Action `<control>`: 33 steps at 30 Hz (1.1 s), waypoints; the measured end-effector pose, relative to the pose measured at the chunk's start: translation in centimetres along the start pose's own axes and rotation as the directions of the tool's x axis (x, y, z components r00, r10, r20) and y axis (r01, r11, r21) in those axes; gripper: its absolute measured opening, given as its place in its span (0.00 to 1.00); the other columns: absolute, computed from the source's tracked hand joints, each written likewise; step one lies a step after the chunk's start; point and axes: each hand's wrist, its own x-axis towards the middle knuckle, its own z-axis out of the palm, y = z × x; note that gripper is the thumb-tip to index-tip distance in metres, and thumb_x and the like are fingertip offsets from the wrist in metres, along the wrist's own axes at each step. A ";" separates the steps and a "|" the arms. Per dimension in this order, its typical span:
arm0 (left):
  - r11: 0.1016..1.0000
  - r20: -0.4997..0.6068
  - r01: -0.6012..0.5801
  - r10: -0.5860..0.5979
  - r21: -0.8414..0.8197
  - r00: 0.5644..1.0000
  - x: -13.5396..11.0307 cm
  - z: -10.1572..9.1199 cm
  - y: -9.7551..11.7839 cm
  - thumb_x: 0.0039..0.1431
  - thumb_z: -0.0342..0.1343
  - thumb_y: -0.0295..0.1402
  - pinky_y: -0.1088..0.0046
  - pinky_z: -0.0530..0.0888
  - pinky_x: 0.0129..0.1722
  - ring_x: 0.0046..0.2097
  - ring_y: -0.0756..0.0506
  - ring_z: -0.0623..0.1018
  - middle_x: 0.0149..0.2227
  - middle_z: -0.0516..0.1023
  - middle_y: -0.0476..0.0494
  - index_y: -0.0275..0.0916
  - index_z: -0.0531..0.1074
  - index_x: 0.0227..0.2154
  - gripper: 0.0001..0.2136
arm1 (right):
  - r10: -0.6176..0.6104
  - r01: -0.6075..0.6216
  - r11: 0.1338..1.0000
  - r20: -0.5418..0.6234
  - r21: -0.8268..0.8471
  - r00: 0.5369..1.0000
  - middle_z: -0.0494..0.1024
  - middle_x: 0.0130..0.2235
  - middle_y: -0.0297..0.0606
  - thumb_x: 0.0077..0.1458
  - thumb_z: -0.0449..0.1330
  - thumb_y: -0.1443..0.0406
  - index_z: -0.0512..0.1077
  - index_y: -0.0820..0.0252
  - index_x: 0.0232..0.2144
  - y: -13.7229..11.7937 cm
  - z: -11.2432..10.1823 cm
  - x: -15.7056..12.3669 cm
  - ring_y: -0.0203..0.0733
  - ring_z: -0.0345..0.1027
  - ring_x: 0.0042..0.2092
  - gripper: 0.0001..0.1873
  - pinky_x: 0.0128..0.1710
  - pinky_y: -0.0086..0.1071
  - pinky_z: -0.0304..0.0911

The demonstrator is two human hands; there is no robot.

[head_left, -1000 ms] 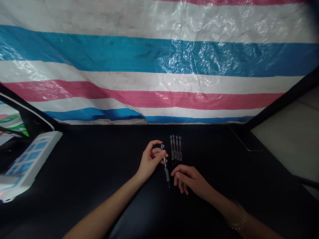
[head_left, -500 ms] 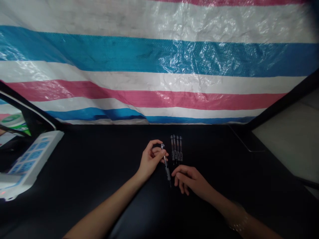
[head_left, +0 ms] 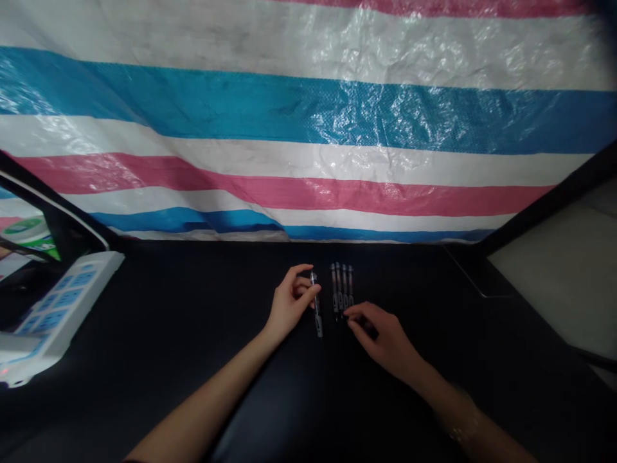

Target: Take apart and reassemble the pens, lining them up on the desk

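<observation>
- Pen [head_left: 316, 305]: slim, clear-barrelled with a darker grip section, lying nearly straight away from you. It is pinched in your left hand [head_left: 289, 305] between thumb and fingers at the upper half of the barrel. The lower end juts out below the grip, close over the black table [head_left: 193, 334].
- Left hand grip: closed on the pen. It is a light fingertip pinch, not a fist.
- Right hand [head_left: 385, 337]: palm down, fingers curled, to the right of the grip and slightly nearer you. Its fingertips [head_left: 351, 316] sit at the near ends of the row of four pens [head_left: 341, 292]. I cannot tell whether they pinch one or only touch.
- The row lies just right of the held pen, apart from it, with the four side by side and parallel.
- Handling, judged: light, stiff, smooth plastic. It would roll on the table and twist in a loose pinch. The ribbed grip section looks like the surest hold, and the tip end looks like the delicate part.
- Surroundings: a striped tarpaulin [head_left: 308, 128] hangs beyond the grip, and a white power strip [head_left: 58, 308] lies far to its left.
</observation>
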 end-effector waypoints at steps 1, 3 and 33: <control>0.998 -0.016 -0.023 0.024 0.056 1.000 0.2 -0.1 -0.2 0.53 0.62 0.35 0.77 0.74 0.25 0.25 0.52 0.75 0.33 0.74 0.50 0.40 0.67 0.49 0.20 | -0.097 0.095 0.989 -0.013 -0.113 0.995 0.77 0.37 0.41 0.60 0.54 0.69 0.72 0.59 0.42 0.2 -0.2 0.3 0.44 0.71 0.40 0.09 0.40 0.38 0.69; 0.985 -0.045 -0.055 0.063 0.161 0.997 0.5 -0.3 -0.5 0.53 0.62 0.34 0.78 0.73 0.25 0.26 0.53 0.75 0.40 0.73 0.46 0.41 0.68 0.50 0.21 | -0.256 0.258 0.921 0.043 -0.291 0.966 0.77 0.42 0.43 0.61 0.52 0.72 0.72 0.60 0.45 0.7 -0.3 0.7 0.48 0.68 0.48 0.13 0.48 0.44 0.67; 0.551 0.679 -0.640 0.169 0.535 0.714 -0.7 -1.8 0.8 0.55 0.61 0.38 0.56 0.62 0.59 0.55 0.38 0.70 0.53 0.71 0.37 0.39 0.70 0.48 0.18 | -0.358 0.355 0.930 -0.427 -0.090 0.830 0.73 0.43 0.41 0.61 0.53 0.74 0.69 0.56 0.41 0.5 0.3 -0.1 0.40 0.73 0.40 0.10 0.38 0.35 0.72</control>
